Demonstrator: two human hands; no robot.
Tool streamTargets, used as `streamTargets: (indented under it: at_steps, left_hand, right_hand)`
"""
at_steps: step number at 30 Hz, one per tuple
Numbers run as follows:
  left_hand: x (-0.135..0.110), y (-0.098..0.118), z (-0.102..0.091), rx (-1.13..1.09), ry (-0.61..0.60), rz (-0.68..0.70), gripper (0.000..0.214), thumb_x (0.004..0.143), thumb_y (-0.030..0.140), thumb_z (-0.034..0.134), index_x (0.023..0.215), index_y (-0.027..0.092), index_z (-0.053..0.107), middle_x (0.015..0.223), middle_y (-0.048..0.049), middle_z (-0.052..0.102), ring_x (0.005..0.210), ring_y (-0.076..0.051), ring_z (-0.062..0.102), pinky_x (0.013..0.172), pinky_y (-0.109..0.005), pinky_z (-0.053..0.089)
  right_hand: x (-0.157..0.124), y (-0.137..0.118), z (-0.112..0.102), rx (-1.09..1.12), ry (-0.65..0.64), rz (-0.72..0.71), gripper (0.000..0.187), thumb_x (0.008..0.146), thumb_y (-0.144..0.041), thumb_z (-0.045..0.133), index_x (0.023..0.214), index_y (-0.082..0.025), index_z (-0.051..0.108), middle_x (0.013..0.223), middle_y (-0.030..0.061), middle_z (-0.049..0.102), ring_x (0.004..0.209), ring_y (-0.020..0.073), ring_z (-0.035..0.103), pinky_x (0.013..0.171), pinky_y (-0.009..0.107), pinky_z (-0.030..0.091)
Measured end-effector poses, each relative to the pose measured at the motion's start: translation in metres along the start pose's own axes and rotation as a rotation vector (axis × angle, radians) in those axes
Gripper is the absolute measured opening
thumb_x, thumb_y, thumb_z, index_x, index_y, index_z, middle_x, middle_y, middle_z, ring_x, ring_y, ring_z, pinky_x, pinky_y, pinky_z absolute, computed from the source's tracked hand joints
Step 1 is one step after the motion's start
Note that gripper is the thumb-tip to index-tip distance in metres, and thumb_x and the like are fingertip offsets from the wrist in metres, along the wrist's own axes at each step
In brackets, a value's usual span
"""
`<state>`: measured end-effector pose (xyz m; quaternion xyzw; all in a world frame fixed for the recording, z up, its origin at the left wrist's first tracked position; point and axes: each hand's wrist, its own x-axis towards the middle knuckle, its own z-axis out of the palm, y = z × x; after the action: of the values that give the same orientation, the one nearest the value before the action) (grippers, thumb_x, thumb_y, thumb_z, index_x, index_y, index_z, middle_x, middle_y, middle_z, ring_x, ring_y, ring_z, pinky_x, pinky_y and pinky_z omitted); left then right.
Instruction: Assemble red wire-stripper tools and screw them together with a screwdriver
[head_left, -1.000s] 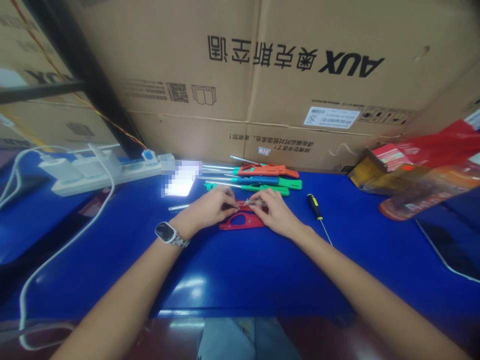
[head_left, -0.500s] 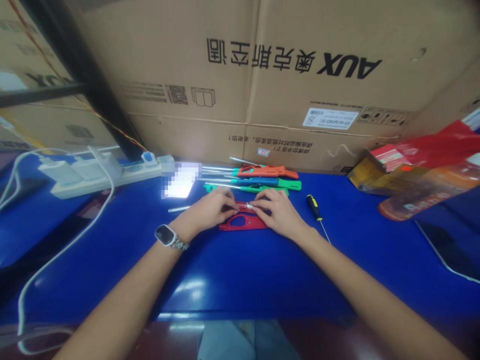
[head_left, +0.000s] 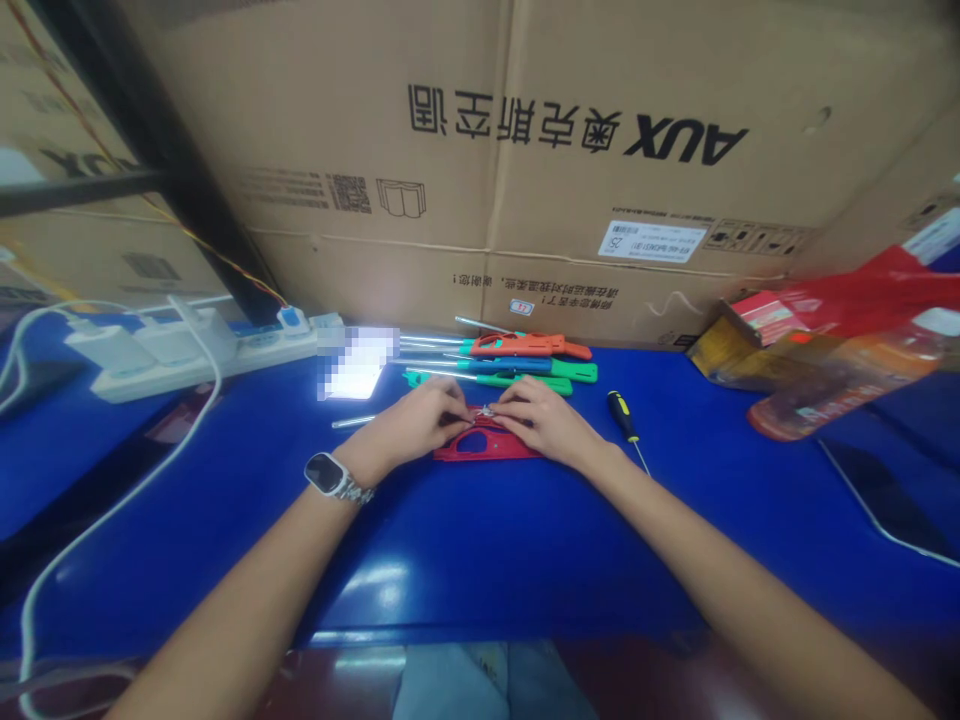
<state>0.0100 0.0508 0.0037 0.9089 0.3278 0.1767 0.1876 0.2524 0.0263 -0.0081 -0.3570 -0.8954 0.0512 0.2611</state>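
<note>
A red long-nosed gas lighter lies apart on the blue table. Its loose red casing half (head_left: pixel 499 446), with an oval finger opening, is closest to me. Just behind it is the other red half (head_left: pixel 475 411), with small whitish-silver inner parts (head_left: pixel 486 411) on it. The metal tube (head_left: pixel 352 422) sticks out left of my wrist. My left hand (head_left: pixel 424 420) is closed, pinching the rear half's left part. My right hand (head_left: pixel 546 418) is closed too, its fingertips pinched at the small inner parts. The fingers partly hide what they grip.
Several lighters in orange (head_left: pixel 517 345), blue and green lie behind my hands. A black-and-yellow screwdriver (head_left: pixel 621 415) is to the right, with a drink bottle (head_left: pixel 847 385) and phone (head_left: pixel 885 490) beyond. A power strip (head_left: pixel 187 360) with cables stands left; a large carton (head_left: pixel 322 90) forms the back.
My right fingertips have shifted slightly left, and more of the small silver parts shows between my hands. The whole view has moved a little. Both hands stay at the red lighter.
</note>
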Motion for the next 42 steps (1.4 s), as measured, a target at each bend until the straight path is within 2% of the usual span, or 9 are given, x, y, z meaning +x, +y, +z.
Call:
streamTargets:
  at_steps: [6,9,14,18,21,25,33,40,42]
  left_hand:
    - [0.001,0.001,-0.002,-0.003,-0.027,-0.007,0.016,0.089,0.021,0.064,0.100,0.021,0.077,0.103,-0.0079,0.064,0.101,-0.023,0.058,0.093,-0.039,0.048]
    - [0.001,0.002,-0.001,0.004,-0.014,-0.026,0.013,0.088,0.019,0.065,0.098,0.019,0.074,0.101,-0.0077,0.064,0.101,-0.023,0.058,0.092,-0.039,0.048]
    - [0.000,0.005,0.000,-0.051,0.071,-0.123,0.024,0.081,0.022,0.072,0.101,0.017,0.061,0.099,-0.0059,0.064,0.088,-0.020,0.060,0.079,-0.035,0.051]
    - [-0.003,0.004,-0.005,-0.049,0.097,-0.099,0.016,0.083,0.018,0.064,0.099,0.017,0.062,0.100,-0.0066,0.065,0.088,-0.020,0.063,0.080,-0.035,0.053]
    - [-0.004,0.000,-0.011,-0.049,0.097,-0.094,0.023,0.083,0.011,0.058,0.104,0.016,0.066,0.103,-0.0075,0.067,0.089,-0.019,0.065,0.082,-0.033,0.053]
    - [-0.004,-0.008,-0.015,0.027,0.038,-0.076,0.019,0.086,0.013,0.058,0.099,0.017,0.072,0.095,-0.0072,0.069,0.084,-0.019,0.064,0.078,-0.033,0.052]
    - [-0.001,-0.008,-0.019,0.110,0.057,0.009,0.020,0.092,0.012,0.056,0.099,0.018,0.074,0.096,-0.0077,0.071,0.087,-0.019,0.065,0.081,-0.032,0.051]
    - [0.001,-0.006,-0.016,0.158,0.064,-0.024,0.025,0.094,0.012,0.050,0.104,0.015,0.073,0.099,-0.0109,0.066,0.088,-0.021,0.063,0.082,-0.035,0.052]
    - [0.000,-0.005,-0.015,0.161,0.068,-0.037,0.025,0.092,0.013,0.053,0.108,0.016,0.072,0.102,-0.0108,0.064,0.089,-0.021,0.063,0.083,-0.035,0.051]
  right_hand:
    - [-0.004,0.000,-0.003,-0.038,-0.057,0.046,0.024,0.098,-0.029,0.057,0.112,-0.027,0.075,0.107,0.0084,0.067,0.100,0.0222,0.059,0.089,0.043,0.049]
    - [-0.005,-0.007,-0.011,-0.089,-0.120,0.084,0.028,0.099,-0.030,0.053,0.119,-0.029,0.073,0.118,0.0100,0.064,0.108,0.0242,0.059,0.091,0.045,0.048]
    - [-0.007,-0.021,-0.025,-0.206,-0.217,0.153,0.036,0.101,-0.043,0.048,0.130,-0.032,0.066,0.139,0.0119,0.055,0.123,0.0316,0.054,0.095,0.051,0.043]
    - [-0.007,-0.022,-0.028,-0.247,-0.264,0.161,0.036,0.101,-0.040,0.049,0.132,-0.032,0.064,0.137,0.0119,0.058,0.122,0.0317,0.055,0.094,0.049,0.042]
    - [-0.007,-0.019,-0.028,-0.232,-0.267,0.157,0.037,0.101,-0.040,0.049,0.134,-0.032,0.063,0.136,0.0118,0.059,0.119,0.0308,0.056,0.093,0.048,0.042]
    - [-0.008,-0.016,-0.026,-0.210,-0.258,0.156,0.037,0.100,-0.040,0.049,0.134,-0.033,0.062,0.134,0.0111,0.059,0.119,0.0305,0.056,0.094,0.049,0.042]
    - [-0.007,-0.014,-0.025,-0.162,-0.243,0.150,0.035,0.099,-0.037,0.053,0.132,-0.037,0.063,0.127,0.0089,0.063,0.113,0.0295,0.058,0.092,0.048,0.044]
    - [-0.006,-0.015,-0.027,-0.155,-0.256,0.156,0.034,0.099,-0.036,0.052,0.130,-0.036,0.065,0.126,0.0089,0.064,0.113,0.0300,0.058,0.091,0.048,0.043]
    - [-0.006,-0.015,-0.027,-0.153,-0.252,0.155,0.033,0.099,-0.036,0.052,0.130,-0.036,0.066,0.126,0.0088,0.064,0.113,0.0297,0.058,0.091,0.048,0.043]
